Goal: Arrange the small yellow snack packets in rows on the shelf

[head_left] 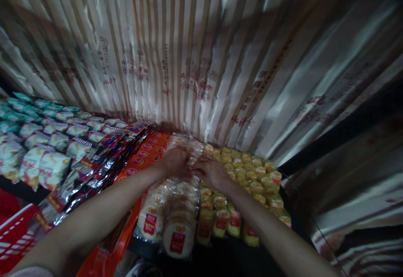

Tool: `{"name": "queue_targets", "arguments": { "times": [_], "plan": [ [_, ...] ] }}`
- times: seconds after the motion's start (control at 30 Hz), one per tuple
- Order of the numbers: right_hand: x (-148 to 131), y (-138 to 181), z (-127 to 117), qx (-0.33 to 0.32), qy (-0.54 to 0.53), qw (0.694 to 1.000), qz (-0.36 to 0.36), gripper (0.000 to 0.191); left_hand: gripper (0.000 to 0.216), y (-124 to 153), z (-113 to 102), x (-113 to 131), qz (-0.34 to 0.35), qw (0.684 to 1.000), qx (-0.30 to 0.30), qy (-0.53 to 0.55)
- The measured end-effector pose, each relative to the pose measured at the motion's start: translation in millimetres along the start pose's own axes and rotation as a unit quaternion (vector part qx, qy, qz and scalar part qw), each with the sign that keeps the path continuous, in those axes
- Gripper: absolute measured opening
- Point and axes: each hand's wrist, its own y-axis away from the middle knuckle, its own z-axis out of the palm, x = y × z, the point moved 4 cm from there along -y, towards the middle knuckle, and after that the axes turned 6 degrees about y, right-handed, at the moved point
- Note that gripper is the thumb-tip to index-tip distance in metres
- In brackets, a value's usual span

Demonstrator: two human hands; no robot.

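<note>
Clear packets of round pale crackers (179, 231) with red labels stand in two rows on the dark shelf. My left hand (174, 160) reaches over these rows toward the back, its fingers bent down on the clear wrapping. From the right, my right hand (211, 171) comes to the same packet (195, 147), fingers closed at its edge. Both hands are close together, and the fingertips are partly hidden and dim. Just right of them are rows of small yellow packaged cakes (241, 163). Orange snack bags (147, 149) lie along the left side of the crackers.
Dark shiny packets (103, 168) are stacked left of the orange bags. White snack bags (55, 163) and green-topped bags (22, 107) fill the far left. A red basket (17, 235) sits at lower left. Printed striped sheeting (189, 58) hangs behind the goods; a dark bar (333, 121) slants at right.
</note>
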Motion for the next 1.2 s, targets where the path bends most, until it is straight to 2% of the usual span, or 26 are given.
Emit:
{"name": "queue_targets", "arguments": {
  "times": [0.07, 0.23, 0.33, 0.47, 0.57, 0.67, 0.77, 0.9, 1.07, 1.2],
  "plan": [
    [-2, -1, 2, -0.008, -0.007, 1.000, -0.007, 0.019, 0.021, 0, -1, 1, 0.006, 1.000, 0.008, 0.005],
    [-6, -3, 4, -0.007, 0.020, 0.999, 0.034, 0.014, 0.016, 1, -2, -1, 0.004, 1.000, 0.010, 0.012],
    [-7, -2, 3, 0.010, 0.049, 0.998, 0.050, 0.014, 0.017, 3, -4, -1, 0.000, 1.000, 0.010, 0.013],
    [-6, 2, 4, 0.039, 0.068, 0.994, 0.076, 0.017, 0.021, 13, -15, 6, 0.007, 0.999, 0.045, 0.021],
    [-5, 3, 7, 0.050, 0.066, 0.993, 0.083, 0.019, 0.025, 22, -18, 14, 0.034, 0.999, 0.001, 0.028],
    [-7, 2, 8, 0.047, 0.061, 0.994, 0.082, 0.017, 0.027, 26, -16, 17, 0.017, 0.999, -0.044, 0.016],
    [-8, 3, 6, 0.050, 0.053, 0.994, 0.085, 0.014, 0.033, 25, -13, 18, -0.005, 0.999, -0.046, -0.003],
    [-9, 10, -4, 0.092, 0.035, 0.993, 0.062, 0.012, 0.044, 23, -11, 21, -0.011, 0.998, -0.053, -0.016],
    [-14, 15, -1, 0.019, 0.000, 1.000, -0.007, 0.015, 0.050, 22, -11, 23, 0.018, 0.997, -0.064, -0.035],
    [-19, 12, 3, -0.014, 0.009, 1.000, -0.019, 0.015, 0.047, 21, -10, 23, 0.027, 0.996, -0.060, -0.056]
  ]
}}
